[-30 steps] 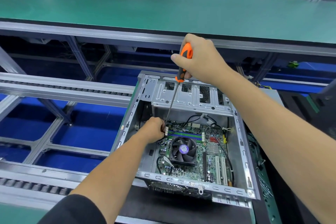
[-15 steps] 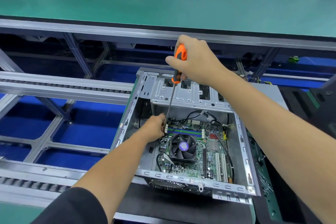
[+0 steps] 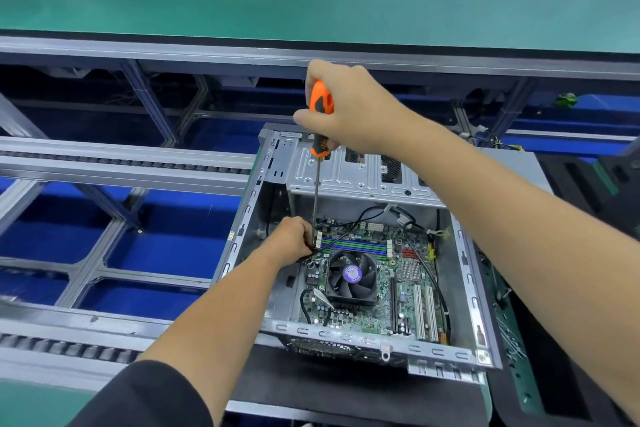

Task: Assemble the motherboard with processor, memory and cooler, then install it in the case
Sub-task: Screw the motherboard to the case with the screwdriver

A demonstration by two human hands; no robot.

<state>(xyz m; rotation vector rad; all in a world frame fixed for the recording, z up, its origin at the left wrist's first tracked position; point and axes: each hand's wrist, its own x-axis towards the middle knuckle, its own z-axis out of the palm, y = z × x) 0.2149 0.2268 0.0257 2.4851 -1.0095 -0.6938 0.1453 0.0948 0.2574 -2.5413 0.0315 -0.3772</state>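
- Currently sitting flat on the floor of the open case (image 3: 465, 274), motherboard (image 3: 377, 284) with cooler fan (image 3: 351, 276) up and memory slots (image 3: 353, 246) along its far edge.
- Gripping the orange screwdriver (image 3: 320, 114) handle in the closed right hand (image 3: 349, 111), shaft running nearly vertical, tip down at the board's far-left corner.
- Curling the left hand (image 3: 289, 239) round the shaft's lower end beside the tip; whether pinching a screw there, cannot tell, since the fingers are hiding it.
- Judging the board stiff yet fragile: best handling by bare edges, never by cooler, slots or the black cables (image 3: 349, 232) crossing it.
- Lying with its long axis running near to far, expansion slots (image 3: 424, 312) toward the near right.
- Judging the screwdriver light and rigid, but prone to slipping off onto nearby components.
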